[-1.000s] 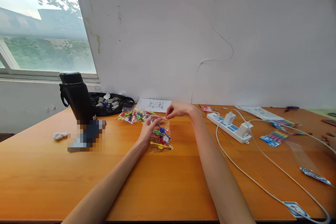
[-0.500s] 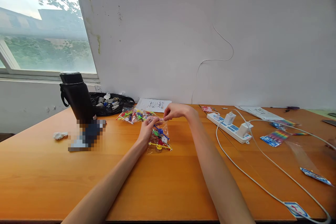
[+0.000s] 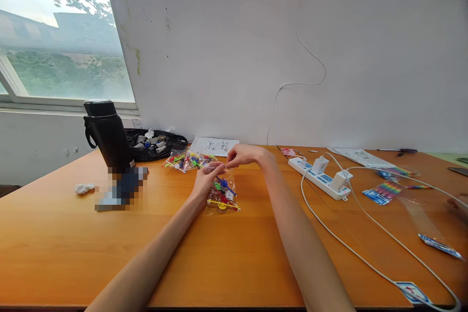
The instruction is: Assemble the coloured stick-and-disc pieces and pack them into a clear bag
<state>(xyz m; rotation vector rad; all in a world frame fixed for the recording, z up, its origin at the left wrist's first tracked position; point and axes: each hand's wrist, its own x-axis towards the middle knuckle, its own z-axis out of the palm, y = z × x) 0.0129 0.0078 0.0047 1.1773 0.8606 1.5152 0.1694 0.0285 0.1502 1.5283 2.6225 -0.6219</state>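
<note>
A clear plastic bag (image 3: 223,197) with small colourful plastic pieces inside, blue, green, white, red and yellow, hangs down onto the table below my hands. My left hand (image 3: 206,180) grips its upper left part, thumb across the top. Fingers pinched, my right hand (image 3: 241,155) holds the bag's top edge just right of the left fingertips. More clear bags of similar colourful pieces (image 3: 185,160) lie right behind my left hand.
A black bottle (image 3: 107,136) stands at the left, near a crumpled tissue (image 3: 84,188) and a black bag of rubbish (image 3: 155,144). A power strip (image 3: 318,178) with white cables lies right, beside rainbow-coloured packets (image 3: 383,192). Paper (image 3: 214,146) lies by the wall. Another person's hand shows at the right edge.
My right hand has shifted very slightly left along the bag's top edge, closer to my left fingers. The left hand and the bag are almost unmoved.
</note>
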